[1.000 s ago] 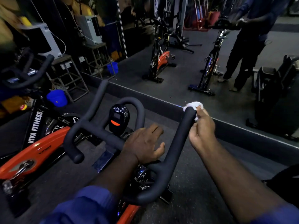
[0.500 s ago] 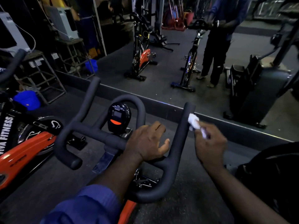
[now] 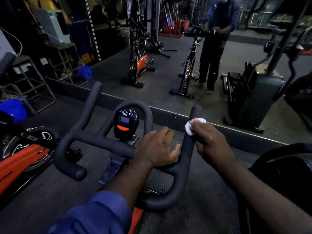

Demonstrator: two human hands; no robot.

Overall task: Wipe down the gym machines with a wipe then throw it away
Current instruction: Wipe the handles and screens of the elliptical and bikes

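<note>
A spin bike's black handlebar [image 3: 94, 141] fills the middle of the view, with a small black console [image 3: 125, 123] at its centre. My right hand [image 3: 209, 139] grips a crumpled white wipe [image 3: 190, 126] and presses it round the right upright horn of the handlebar [image 3: 196, 110], a little below its tip. My left hand [image 3: 156, 147] rests on the crossbar just left of that horn, fingers relaxed, holding nothing.
A wall mirror [image 3: 168, 73] runs straight ahead at floor level, reflecting bikes and a standing person. An orange spin bike [image 3: 22, 157] stands close on the left, a blue bucket [image 3: 13, 109] and metal stools behind it. A dark machine [image 3: 283, 168] is at my right.
My right hand slid the wipe down from the tip of the right horn and wrapped further round it. My left hand stayed on the crossbar. The view shifted slightly.
</note>
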